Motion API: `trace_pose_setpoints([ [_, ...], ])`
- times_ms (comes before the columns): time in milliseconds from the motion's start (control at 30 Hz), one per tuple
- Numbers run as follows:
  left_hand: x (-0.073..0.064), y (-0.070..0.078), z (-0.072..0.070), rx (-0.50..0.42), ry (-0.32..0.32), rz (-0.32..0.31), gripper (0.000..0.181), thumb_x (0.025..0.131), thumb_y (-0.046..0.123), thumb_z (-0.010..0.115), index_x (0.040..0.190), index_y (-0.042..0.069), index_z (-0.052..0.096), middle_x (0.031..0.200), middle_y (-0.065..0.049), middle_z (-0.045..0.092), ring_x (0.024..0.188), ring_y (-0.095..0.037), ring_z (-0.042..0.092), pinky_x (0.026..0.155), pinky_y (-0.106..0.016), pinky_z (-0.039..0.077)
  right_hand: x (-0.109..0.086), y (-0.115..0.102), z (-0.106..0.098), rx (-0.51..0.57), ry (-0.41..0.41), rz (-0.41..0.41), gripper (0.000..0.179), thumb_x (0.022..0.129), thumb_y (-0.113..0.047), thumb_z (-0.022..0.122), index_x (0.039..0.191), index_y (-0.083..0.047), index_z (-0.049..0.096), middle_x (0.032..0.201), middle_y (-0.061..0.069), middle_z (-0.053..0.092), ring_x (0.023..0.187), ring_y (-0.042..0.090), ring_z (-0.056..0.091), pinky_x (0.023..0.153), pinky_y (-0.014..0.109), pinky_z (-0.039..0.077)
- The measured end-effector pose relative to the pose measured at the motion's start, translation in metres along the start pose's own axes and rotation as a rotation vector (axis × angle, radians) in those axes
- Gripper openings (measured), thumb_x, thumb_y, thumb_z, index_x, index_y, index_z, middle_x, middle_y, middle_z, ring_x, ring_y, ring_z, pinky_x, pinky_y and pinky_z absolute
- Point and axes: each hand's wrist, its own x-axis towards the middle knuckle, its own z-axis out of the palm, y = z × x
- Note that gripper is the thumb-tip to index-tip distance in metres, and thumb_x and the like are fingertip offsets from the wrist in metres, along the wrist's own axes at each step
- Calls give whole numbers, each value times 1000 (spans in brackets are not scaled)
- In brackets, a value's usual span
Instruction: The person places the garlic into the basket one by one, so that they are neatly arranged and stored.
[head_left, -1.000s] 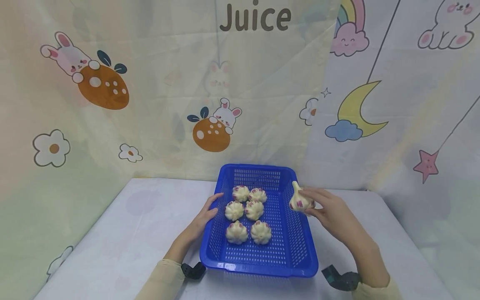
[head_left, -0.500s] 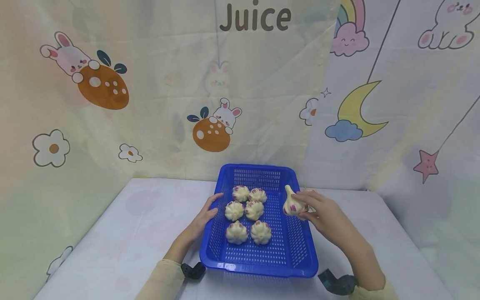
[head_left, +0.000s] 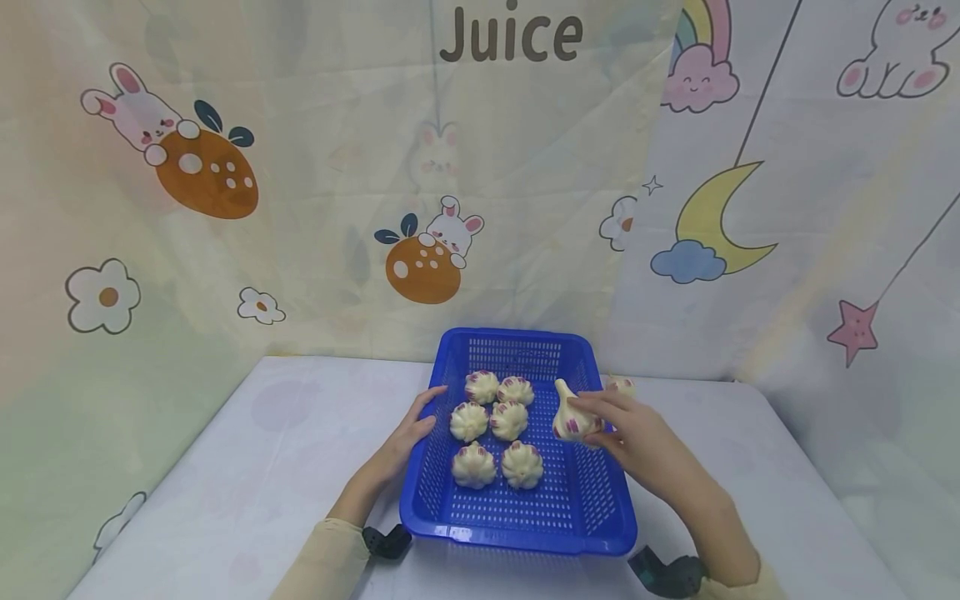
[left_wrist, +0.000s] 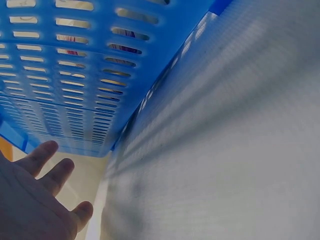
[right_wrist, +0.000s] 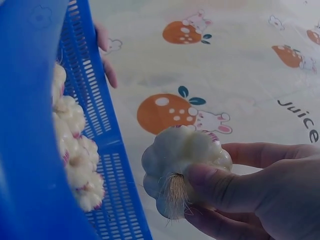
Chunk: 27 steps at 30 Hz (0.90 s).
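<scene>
A bulb of garlic (head_left: 576, 420), cream with purple streaks and stem up, is pinched between the thumb and fingers of my right hand (head_left: 647, 440). It hangs above the right part of a blue plastic basket (head_left: 517, 543). The right wrist view shows the root tuft of this garlic (right_wrist: 182, 165). Several more garlic bulbs (head_left: 508, 421) sit in pairs in the basket's left half. My left hand (head_left: 401, 437) rests against the basket's left side; its fingers (left_wrist: 57, 175) look spread and fairly straight in the left wrist view.
Beyond my right hand, another garlic bulb (head_left: 621, 385) partly shows outside the basket's right rim. A white-covered table (head_left: 225, 483) bears the basket. A printed cloth (head_left: 322, 208) hangs behind it. Dark wrist devices (head_left: 387, 542) sit at both wrists.
My right hand has carried the garlic leftward and slightly down, from the basket's right rim to over its inside. The bulb behind that hand has come into view. My left hand has stayed still.
</scene>
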Motion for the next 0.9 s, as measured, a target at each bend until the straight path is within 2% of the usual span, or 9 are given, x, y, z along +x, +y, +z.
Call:
trace_pose_setpoints([
  [133, -1, 1, 0, -6, -1, -4, 56, 99, 22, 27, 152, 15, 10, 156, -25, 6, 142, -48, 12, 109, -56, 23, 0, -4, 2, 0, 2, -32, 54, 75, -10, 78, 126, -19, 62, 123, 4, 62, 101, 22, 65, 78, 29, 55],
  [267, -1, 2, 1, -18, -4, -2, 55, 100, 22, 28, 152, 17, 11, 156, -25, 6, 142, -47, 12, 109, -56, 22, -1, -8, 4, 6, -18, -29, 53, 77, -11, 77, 126, -20, 61, 124, 3, 62, 98, 18, 66, 77, 27, 55],
  [500, 0, 1, 1, -5, -5, -3, 54, 100, 22, 27, 152, 17, 11, 156, -25, 6, 142, -47, 13, 109, -56, 22, -1, -14, 7, 42, -47, -52, 50, 78, -11, 75, 125, -20, 62, 121, 1, 63, 88, 11, 65, 75, 26, 55],
  [767, -1, 1, 0, -8, -5, 2, 55, 100, 21, 27, 152, 16, 11, 156, -25, 6, 142, -47, 13, 109, -55, 24, 0, -18, 13, 73, -59, -111, 50, 78, -10, 75, 125, -19, 61, 121, 2, 63, 88, 10, 64, 74, 24, 55],
  [900, 0, 0, 0, -12, -8, 2, 55, 100, 21, 27, 152, 15, 10, 155, -26, 7, 141, -48, 14, 109, -56, 24, 0, -21, 15, 102, -82, -111, 49, 79, -10, 74, 125, -20, 61, 121, 2, 63, 88, 10, 65, 75, 24, 55],
])
